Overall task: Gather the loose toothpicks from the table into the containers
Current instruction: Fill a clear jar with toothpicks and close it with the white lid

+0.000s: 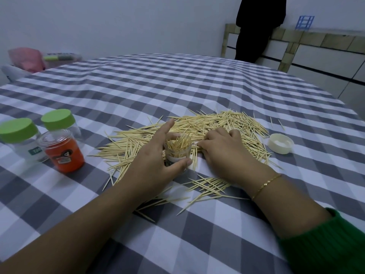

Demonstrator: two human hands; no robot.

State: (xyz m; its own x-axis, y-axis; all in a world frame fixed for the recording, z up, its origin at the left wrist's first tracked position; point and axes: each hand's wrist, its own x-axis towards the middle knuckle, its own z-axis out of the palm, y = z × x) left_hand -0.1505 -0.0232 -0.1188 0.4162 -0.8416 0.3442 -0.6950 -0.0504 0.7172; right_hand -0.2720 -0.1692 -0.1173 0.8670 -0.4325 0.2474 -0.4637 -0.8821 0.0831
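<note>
Toothpicks [213, 125]: pale wooden slivers, loosely heaped mid-table, strays at 6 o'clock.
Surface: grey-white checked tablecloth [177, 80]; plain white wall behind.
Clear container [177, 150]: part-filled with upright toothpicks; left hand [156, 155] curls round it.
Right hand [221, 149]: fingers bent, pinching toothpicks from the heap.
9 o'clock: orange jar [63, 151], two green-lidded jars [21, 139].
3 o'clock: white lid [280, 143].

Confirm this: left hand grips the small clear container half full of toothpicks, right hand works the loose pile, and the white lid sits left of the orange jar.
One detail is wrong. In the head view the round white plastic lid lies at the right edge of the loose wooden toothpick pile, far from the orange-filled clear jar on the left. The rest holds.
</note>
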